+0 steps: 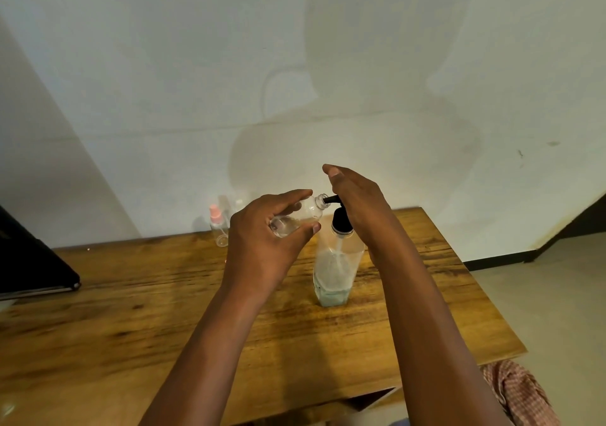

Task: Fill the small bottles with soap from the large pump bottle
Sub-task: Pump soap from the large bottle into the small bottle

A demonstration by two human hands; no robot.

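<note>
Small bottle (pixel 300 216) lies tilted in my left hand (pixel 262 245), fingers and thumb curled round its body, open neck tipped right to meet black spout (pixel 331 199) so soap drops in, not on wood. Clear liquid already pools in its lower end. My right hand (pixel 357 202) rests flat on pump head, fingers straight, ready to press. Large pump bottle (pixel 334 268) stands upright on table (pixel 131 320), soap low in it. More small bottles (pixel 219 225) wait by wall, well clear of my elbows.
</note>
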